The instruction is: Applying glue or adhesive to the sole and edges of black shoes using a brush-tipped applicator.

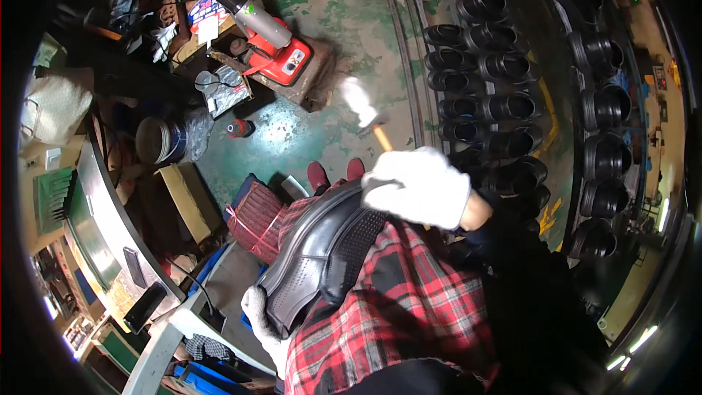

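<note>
Left hand [256,309] grips the black shoe [311,249] at its seven o'clock, seemingly steadying it; right hand [418,186], toward two, holds a wooden-handled tool [382,138].

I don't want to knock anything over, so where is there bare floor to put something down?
The green floor looks bare between the red machine and metal rack, and between the small red container and red shoes. The rack is crowded with black shoes; the wooden table is cluttered. Mind the right hand holding a white-tipped stick.
</note>
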Tool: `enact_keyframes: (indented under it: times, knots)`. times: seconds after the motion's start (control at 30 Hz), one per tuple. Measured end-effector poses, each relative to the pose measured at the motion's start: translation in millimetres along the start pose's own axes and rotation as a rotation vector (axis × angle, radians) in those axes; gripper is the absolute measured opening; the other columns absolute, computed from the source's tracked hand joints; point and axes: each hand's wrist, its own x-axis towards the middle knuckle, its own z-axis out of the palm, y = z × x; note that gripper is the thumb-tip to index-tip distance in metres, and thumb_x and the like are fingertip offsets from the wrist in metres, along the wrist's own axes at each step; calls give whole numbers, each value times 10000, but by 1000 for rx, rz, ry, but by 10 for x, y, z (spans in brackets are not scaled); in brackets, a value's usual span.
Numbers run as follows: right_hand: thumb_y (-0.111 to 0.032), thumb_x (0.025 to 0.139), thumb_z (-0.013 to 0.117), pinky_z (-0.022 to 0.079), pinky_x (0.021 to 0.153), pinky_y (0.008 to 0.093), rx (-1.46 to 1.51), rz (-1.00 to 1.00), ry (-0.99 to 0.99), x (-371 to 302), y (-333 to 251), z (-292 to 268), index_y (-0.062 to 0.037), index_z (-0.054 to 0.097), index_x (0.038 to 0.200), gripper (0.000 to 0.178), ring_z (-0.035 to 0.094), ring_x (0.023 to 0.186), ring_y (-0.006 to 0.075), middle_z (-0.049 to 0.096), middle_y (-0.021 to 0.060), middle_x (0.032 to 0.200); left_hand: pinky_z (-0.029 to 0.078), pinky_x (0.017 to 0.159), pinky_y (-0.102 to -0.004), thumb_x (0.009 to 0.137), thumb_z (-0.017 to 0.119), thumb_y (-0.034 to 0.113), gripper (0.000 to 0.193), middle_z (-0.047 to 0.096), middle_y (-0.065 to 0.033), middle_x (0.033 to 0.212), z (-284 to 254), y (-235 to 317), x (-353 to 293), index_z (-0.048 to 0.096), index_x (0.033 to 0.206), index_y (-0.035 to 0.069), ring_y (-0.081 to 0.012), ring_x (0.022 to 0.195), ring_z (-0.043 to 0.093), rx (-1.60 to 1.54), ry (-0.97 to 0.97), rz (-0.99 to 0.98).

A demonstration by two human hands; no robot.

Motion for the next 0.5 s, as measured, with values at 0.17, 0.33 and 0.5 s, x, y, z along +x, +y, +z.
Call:
enact_keyframes:
  times: [0.17,0.33,0.5]
  knots:
    - [-198,836,786,538,680,340,322,123,125,-42,137,-147,-67,727,927,171,665,695,199,667,86,808,430,1105,-451,877,753,334,571,563,-132,1345,-31,-55,7,562,1359,97,-291,1248,549,-114,166,-56]
    - [-285,863,756,553,673,380,-21,-327,69,34,-45,54,-100,732,910,192,696,675,286,698,96,795,397,1131,-457,739,876,130,867,394,-123,1456,-165,-95,50,463,1498,199,-321,1334,459,233,-101,101]
    - [-245,879,720,547,694,350,-3,-36,92,-12,274,-63,-60,717,925,191,704,747,245,699,97,824,393,1147,-435,856,718,145,574,522,-140,1392,-191,-79,28,549,1403,113,-285,1312,521,290,-59,217]
